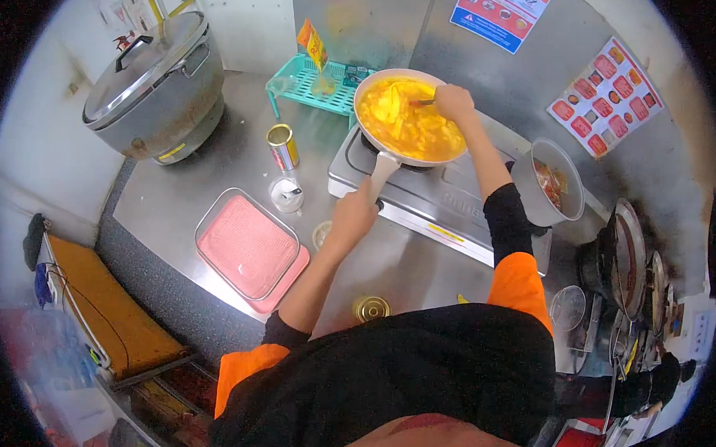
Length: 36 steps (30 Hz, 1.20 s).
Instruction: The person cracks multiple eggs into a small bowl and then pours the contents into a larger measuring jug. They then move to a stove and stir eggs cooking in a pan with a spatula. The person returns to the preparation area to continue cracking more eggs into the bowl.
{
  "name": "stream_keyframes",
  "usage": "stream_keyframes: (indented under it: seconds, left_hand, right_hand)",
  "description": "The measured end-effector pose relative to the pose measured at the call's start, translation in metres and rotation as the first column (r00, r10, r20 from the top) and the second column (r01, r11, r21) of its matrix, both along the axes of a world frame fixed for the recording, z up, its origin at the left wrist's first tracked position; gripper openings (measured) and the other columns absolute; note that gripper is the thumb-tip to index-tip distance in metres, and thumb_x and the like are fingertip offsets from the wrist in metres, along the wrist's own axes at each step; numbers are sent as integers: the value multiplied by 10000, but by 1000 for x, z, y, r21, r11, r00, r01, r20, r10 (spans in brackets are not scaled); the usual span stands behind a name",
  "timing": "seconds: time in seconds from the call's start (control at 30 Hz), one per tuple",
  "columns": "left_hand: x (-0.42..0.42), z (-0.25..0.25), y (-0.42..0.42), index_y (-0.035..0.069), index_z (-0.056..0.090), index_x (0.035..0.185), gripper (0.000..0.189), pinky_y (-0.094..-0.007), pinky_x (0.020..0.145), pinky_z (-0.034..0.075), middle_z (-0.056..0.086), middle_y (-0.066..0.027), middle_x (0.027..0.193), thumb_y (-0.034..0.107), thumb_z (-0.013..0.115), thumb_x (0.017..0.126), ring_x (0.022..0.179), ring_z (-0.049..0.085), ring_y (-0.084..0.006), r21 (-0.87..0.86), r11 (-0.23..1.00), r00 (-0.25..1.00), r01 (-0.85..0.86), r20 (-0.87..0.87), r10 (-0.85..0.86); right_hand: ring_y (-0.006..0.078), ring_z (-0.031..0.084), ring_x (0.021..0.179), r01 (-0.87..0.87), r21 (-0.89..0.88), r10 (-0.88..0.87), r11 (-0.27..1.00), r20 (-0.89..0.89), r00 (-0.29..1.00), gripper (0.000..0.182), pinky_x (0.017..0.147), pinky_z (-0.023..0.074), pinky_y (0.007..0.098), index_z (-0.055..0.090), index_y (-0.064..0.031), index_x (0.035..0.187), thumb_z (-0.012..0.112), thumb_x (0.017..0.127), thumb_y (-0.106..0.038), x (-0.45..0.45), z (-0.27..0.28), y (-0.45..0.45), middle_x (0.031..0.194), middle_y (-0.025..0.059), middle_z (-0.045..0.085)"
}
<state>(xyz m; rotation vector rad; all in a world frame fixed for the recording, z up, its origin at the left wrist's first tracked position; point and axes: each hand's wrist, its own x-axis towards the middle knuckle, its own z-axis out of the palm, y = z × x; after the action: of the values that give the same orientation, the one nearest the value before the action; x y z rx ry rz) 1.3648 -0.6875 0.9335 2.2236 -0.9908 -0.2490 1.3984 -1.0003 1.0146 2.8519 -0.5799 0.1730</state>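
Observation:
My left hand point(356, 214) grips the pale handle of a frying pan point(385, 165), which is over the left part of a silver gas stove point(453, 194). Yellow-orange food point(412, 122), partly liquid with soft folds that look like egg, fills the pan. My right hand point(454, 103) is closed around a utensil point(421, 102) whose reddish part dips into the food; its tip is hidden. To the left of the pan handle stand an opened tin can point(282, 147) and a small clear container with white contents point(287, 194).
A pink tray with a clear rim point(248, 246) lies left of my forearm. A teal plastic rack point(312, 86) stands behind the can, a large lidded pot point(155, 92) at back left. Right of the stove are a pot with red contents point(551, 183) and hanging pans point(629, 259). Another person point(654, 381) is far right.

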Motion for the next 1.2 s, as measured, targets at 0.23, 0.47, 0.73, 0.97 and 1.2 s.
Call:
stream_keyframes:
  seconds: [0.23, 0.47, 0.73, 0.97, 1.2]
  left_hand:
    - [1, -1, -2, -2, 419, 1251, 608, -504, 679, 485, 633, -251, 789, 207, 656, 732, 744, 617, -422, -14, 999, 992, -32, -122, 30]
    - [1, -4, 0, 49, 416, 1293, 627, -404, 646, 494, 642, -222, 825, 406, 611, 815, 710, 647, -315, -20, 998, 991, -51, -122, 48]
    - [7, 7, -1, -61, 361, 1320, 741, -411, 900, 427, 569, -280, 1126, 532, 434, 882, 1071, 558, -372, -135, 991, 737, -10, -671, -84]
    - [18, -22, 31, -72, 270, 1364, 751, -356, 944, 406, 353, -261, 1366, 545, 278, 936, 1250, 409, -304, -403, 885, 786, -232, -614, -73]
    - [-2, -5, 86, -18, 194, 1409, 831, -427, 980, 360, 357, -223, 1389, 627, 303, 897, 1252, 404, -334, -408, 846, 659, -344, -747, -92]
  right_hand:
    - [313, 646, 745, -244, 44, 246, 969, -49, 968, 211, 656, 507, 450, 709, -71, 799, 604, 708, -230, 4, 9, 25, 763, 178, 654]
    - [321, 654, 708, 30, -147, -20, 989, 69, 997, 202, 639, 516, 424, 699, -63, 754, 570, 722, -216, -57, 87, 77, 759, 167, 663]
    - [400, 612, 792, 138, 446, -350, 884, 439, 827, 322, 701, 476, 461, 612, -102, 1133, 457, 873, -211, -147, 22, 147, 896, 226, 631]
    - [309, 615, 624, -162, 846, -529, 508, 455, 716, 395, 589, 490, 399, 488, 10, 1243, 464, 870, -116, -138, -61, 189, 914, 228, 606]
    - [270, 575, 796, -348, 761, -383, 547, 597, 705, 368, 686, 459, 352, 522, 18, 1192, 490, 899, -203, -103, -54, 222, 930, 190, 566]
